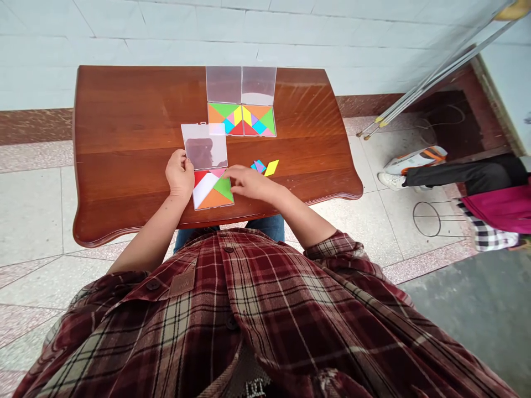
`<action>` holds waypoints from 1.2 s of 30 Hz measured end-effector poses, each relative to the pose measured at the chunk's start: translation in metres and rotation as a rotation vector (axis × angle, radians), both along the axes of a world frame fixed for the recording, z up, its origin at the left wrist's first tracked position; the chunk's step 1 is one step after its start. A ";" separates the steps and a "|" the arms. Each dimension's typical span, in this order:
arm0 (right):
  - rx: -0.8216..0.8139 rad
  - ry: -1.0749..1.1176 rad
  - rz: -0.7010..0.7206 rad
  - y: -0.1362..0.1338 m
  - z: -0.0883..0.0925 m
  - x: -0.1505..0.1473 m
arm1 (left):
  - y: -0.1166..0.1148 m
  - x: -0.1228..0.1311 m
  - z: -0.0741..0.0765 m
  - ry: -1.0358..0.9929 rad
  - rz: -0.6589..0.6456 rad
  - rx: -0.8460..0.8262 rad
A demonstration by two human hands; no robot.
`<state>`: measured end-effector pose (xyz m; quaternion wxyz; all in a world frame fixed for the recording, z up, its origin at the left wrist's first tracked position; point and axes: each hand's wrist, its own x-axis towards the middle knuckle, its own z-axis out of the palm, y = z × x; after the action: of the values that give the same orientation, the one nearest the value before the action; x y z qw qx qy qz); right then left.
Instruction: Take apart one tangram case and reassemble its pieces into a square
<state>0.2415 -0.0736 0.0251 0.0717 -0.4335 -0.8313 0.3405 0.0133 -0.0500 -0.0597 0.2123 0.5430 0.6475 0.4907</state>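
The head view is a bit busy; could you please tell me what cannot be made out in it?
All in the head view:
Green piece, upper corner: behind the right hand.
Loose blue piece, full outline: overlapped by the purple piece.
Nearby person, upper body: cut off by right edge.
Bag, lettering: too small.

No text reads clearly; the shirt patch (pixel 181 283) bears marks, perhaps letters, too small to tell.

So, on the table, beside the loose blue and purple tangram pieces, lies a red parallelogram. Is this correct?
Not quite: the head view shows that the parallelogram is yellow, not red. It does lie on the table beside the loose blue and purple tangram pieces.
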 end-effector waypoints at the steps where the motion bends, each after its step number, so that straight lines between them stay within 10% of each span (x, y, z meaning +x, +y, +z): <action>1: 0.004 -0.067 0.112 0.000 0.003 -0.010 | 0.000 0.000 0.001 0.006 -0.002 -0.004; 11: 0.139 -0.675 0.503 0.016 0.041 -0.052 | 0.000 0.001 -0.002 0.021 -0.026 -0.022; 36: 0.000 -0.498 0.510 0.036 0.030 -0.059 | -0.001 0.000 0.000 0.038 -0.028 -0.011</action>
<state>0.1827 -0.0379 0.0552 -0.2205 -0.2815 -0.9047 0.2315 0.0130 -0.0510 -0.0595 0.2099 0.5601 0.6465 0.4736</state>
